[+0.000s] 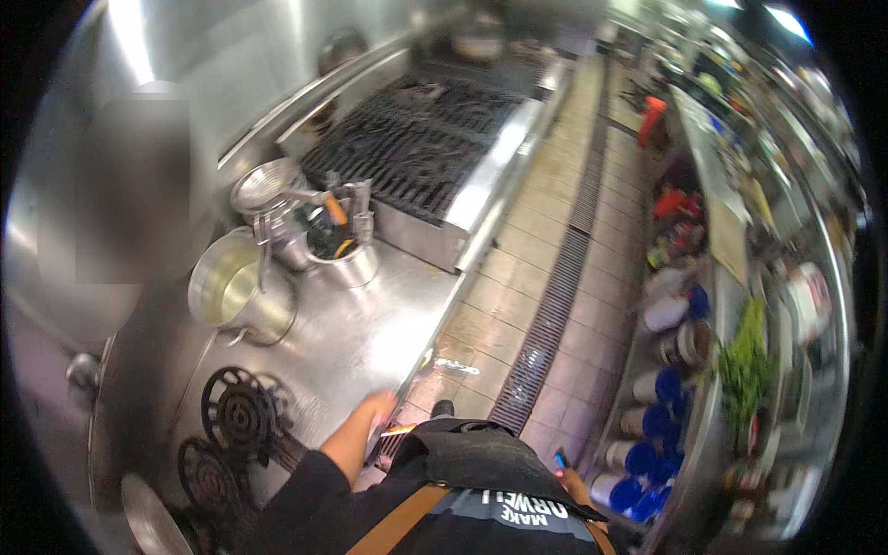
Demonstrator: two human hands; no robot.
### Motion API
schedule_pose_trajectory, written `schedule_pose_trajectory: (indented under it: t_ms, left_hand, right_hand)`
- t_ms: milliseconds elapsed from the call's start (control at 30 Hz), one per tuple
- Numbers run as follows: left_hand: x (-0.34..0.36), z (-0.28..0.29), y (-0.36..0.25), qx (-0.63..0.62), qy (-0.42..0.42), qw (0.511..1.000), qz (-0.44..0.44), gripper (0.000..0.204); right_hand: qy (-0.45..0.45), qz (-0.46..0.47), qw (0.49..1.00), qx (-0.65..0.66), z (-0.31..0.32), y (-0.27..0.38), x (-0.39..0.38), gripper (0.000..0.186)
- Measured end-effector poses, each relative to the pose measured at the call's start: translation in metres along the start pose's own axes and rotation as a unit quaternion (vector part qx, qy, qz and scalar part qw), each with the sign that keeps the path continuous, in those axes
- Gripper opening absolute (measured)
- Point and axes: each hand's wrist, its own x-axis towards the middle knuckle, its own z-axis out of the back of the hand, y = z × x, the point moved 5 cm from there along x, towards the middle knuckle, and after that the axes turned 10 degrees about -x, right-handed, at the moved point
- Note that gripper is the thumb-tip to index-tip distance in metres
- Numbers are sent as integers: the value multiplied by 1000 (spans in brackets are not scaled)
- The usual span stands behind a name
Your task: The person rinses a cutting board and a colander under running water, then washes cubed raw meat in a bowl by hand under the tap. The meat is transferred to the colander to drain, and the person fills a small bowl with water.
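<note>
Head view: steel surface [370, 324] runs along the person's left, shiny, with bright glare near its front edge. Left hand [377, 407] at that edge, low in the frame; motion blur, cannot tell whether its fingers are spread or pressed together. Right hand [573, 483] on the other side of the body, over the aisle, closed around a blue item [561, 460]; the item sticks up out of the hand, too small to tell its kind.

On the surface: big pot [268, 319] toward the wall, pale inside. Strainer [265, 185] just behind it, tilted. Utensil tub [351, 271] right of the pot, upright, handles poking out, one orange. Round black grates [239, 407] nearer the person, part of a bowl [153, 518] at lower left. Grill [416, 139] with dark bars past the far end, steel wall [268, 55] behind.

Aisle: tiled floor [518, 277], long drain [555, 305] down the middle, wet shine on it. Pale strip [457, 367] on the tiles near the surface edge. Right side: counter with cutting board [728, 240] and greens [747, 365]; blue-lidded tubs [638, 458] below.
</note>
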Motion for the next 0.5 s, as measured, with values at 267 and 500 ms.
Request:
schedule_pose_trajectory:
  t_ms: [267,500]
  left_hand:
    - [-30,220,-154,-316,-466,814,-143,15]
    - [-166,290,-120,-532,-587,602,-105,29]
  right_hand:
    - [69,45,996,-15,146,56,104,31]
    - [-130,254,932,-225,407,193,249,27]
